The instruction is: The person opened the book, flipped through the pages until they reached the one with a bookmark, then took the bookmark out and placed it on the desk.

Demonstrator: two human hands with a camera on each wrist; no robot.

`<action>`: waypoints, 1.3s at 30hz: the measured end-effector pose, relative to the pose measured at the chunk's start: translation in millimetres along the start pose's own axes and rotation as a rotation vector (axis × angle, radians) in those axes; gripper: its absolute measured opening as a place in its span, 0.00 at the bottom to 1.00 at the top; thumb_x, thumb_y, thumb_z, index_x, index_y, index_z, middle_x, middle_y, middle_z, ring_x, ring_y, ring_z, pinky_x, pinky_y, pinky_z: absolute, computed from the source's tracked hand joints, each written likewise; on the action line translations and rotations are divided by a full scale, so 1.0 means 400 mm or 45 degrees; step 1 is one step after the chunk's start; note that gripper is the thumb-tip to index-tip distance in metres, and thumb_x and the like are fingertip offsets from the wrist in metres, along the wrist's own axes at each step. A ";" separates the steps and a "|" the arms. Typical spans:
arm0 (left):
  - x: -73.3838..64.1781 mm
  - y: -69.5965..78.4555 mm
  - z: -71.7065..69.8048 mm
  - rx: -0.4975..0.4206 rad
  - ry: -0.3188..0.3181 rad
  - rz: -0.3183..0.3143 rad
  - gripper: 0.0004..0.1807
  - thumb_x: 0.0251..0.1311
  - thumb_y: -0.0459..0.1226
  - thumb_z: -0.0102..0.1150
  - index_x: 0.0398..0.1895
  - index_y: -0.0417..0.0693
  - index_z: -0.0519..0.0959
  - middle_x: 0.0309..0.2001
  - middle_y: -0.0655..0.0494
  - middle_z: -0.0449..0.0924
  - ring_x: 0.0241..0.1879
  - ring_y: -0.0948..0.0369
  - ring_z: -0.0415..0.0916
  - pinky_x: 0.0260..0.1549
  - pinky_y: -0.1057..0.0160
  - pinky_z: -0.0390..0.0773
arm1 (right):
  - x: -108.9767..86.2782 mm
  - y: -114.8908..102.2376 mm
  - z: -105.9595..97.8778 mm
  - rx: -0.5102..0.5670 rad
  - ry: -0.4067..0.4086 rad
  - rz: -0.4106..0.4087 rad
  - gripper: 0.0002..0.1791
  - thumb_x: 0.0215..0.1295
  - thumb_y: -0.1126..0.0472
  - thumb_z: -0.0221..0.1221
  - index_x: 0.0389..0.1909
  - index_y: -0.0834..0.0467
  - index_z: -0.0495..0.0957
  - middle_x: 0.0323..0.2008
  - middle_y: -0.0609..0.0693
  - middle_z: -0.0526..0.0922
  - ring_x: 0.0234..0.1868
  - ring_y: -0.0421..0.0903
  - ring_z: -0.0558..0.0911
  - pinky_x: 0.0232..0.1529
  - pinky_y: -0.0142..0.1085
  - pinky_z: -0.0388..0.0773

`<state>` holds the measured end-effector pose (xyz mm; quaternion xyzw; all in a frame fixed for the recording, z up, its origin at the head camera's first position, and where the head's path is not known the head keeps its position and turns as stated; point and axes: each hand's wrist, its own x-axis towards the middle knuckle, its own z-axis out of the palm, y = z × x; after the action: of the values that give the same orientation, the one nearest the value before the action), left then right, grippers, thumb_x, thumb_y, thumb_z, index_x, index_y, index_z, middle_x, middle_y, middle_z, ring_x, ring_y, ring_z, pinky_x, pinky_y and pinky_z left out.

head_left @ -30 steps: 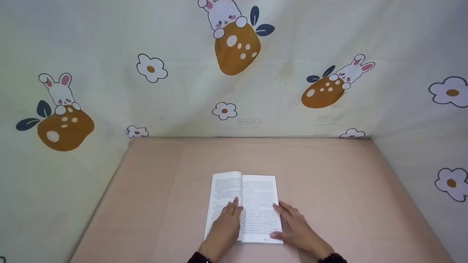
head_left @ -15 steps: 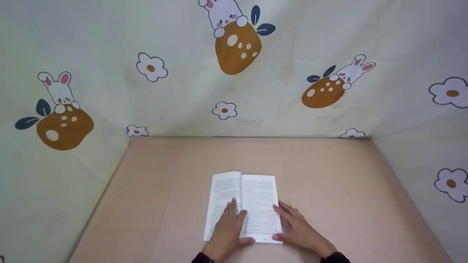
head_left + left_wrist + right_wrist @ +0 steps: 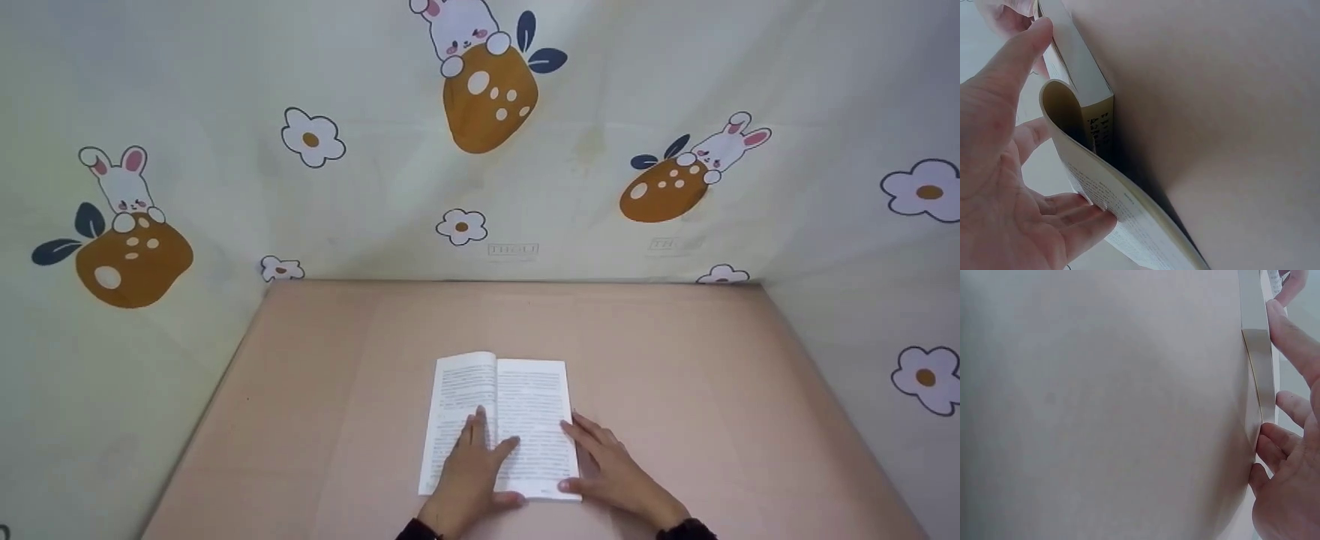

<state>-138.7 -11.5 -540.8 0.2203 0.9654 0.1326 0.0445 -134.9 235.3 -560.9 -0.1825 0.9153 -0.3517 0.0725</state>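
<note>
An open paperback book (image 3: 531, 390) lies on the table, with lines of print on both pages. My left hand (image 3: 466, 474) rests on its left page with fingers extended, the index finger out over the right page and the thumb at the bottom edge. In the left wrist view the left-hand pages bow up in a loop beside the book's printed spine (image 3: 1100, 126). My right hand (image 3: 622, 480) lies along the book's right side, its thumb on the lower corner. In the right wrist view its other fingers touch the page and the book's side edge (image 3: 1265, 371).
The pinkish-brown tabletop (image 3: 337, 375) surrounds the book. A pale cloth backdrop (image 3: 360, 217) with printed rabbits and flowers walls in the back and both sides of the table.
My left index finger has spread rightward from the gutter onto the right page, and the left thumb has come out at the bottom edge. The right hand has barely moved.
</note>
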 end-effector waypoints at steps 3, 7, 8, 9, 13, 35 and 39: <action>0.000 0.001 0.000 0.013 0.010 0.008 0.45 0.32 0.65 0.65 0.60 0.59 0.73 0.66 0.26 0.54 0.64 0.35 0.57 0.54 0.47 0.73 | 0.002 0.000 0.002 -0.009 0.016 -0.006 0.48 0.49 0.40 0.65 0.67 0.59 0.60 0.69 0.64 0.56 0.66 0.67 0.58 0.57 0.67 0.58; -0.001 0.002 -0.002 0.013 0.052 0.035 0.44 0.32 0.64 0.66 0.58 0.57 0.74 0.65 0.25 0.54 0.64 0.35 0.58 0.55 0.46 0.72 | 0.008 -0.001 0.009 0.008 0.022 0.036 0.49 0.50 0.40 0.64 0.68 0.60 0.57 0.69 0.63 0.56 0.66 0.66 0.58 0.59 0.68 0.55; -0.002 0.002 -0.002 0.014 0.066 0.044 0.44 0.32 0.64 0.67 0.58 0.57 0.74 0.65 0.25 0.55 0.63 0.35 0.58 0.55 0.46 0.72 | 0.010 -0.002 0.011 0.014 0.024 0.055 0.50 0.50 0.40 0.64 0.69 0.60 0.56 0.69 0.63 0.56 0.67 0.65 0.57 0.59 0.68 0.54; -0.003 0.003 -0.001 0.015 0.078 0.052 0.44 0.32 0.64 0.67 0.57 0.56 0.75 0.65 0.25 0.55 0.63 0.35 0.58 0.55 0.46 0.71 | 0.011 -0.003 0.014 0.021 0.024 0.086 0.51 0.51 0.39 0.64 0.70 0.61 0.54 0.69 0.62 0.55 0.67 0.65 0.56 0.60 0.67 0.52; -0.005 0.004 -0.001 0.030 0.104 0.067 0.43 0.33 0.65 0.66 0.57 0.56 0.75 0.64 0.25 0.56 0.63 0.35 0.59 0.56 0.46 0.71 | 0.014 -0.009 0.019 0.027 0.026 0.172 0.56 0.50 0.38 0.63 0.71 0.62 0.47 0.70 0.63 0.55 0.68 0.63 0.55 0.62 0.67 0.49; -0.007 -0.005 0.000 -0.023 0.150 0.087 0.24 0.52 0.57 0.56 0.50 0.58 0.80 0.62 0.25 0.59 0.61 0.34 0.62 0.55 0.45 0.71 | 0.011 -0.012 0.017 -0.065 0.070 0.059 0.54 0.49 0.37 0.62 0.69 0.63 0.53 0.67 0.64 0.59 0.65 0.65 0.60 0.57 0.68 0.55; -0.002 0.000 -0.001 -0.058 0.104 0.032 0.22 0.60 0.52 0.52 0.52 0.51 0.78 0.64 0.27 0.58 0.62 0.35 0.60 0.58 0.44 0.68 | 0.012 -0.012 0.017 -0.109 0.069 0.017 0.52 0.49 0.38 0.63 0.68 0.63 0.56 0.67 0.64 0.59 0.63 0.63 0.62 0.54 0.65 0.61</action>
<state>-138.3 -12.0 -540.4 0.2256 0.9602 0.1641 0.0082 -136.0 226.0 -562.8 -0.1698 0.9323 -0.3165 0.0423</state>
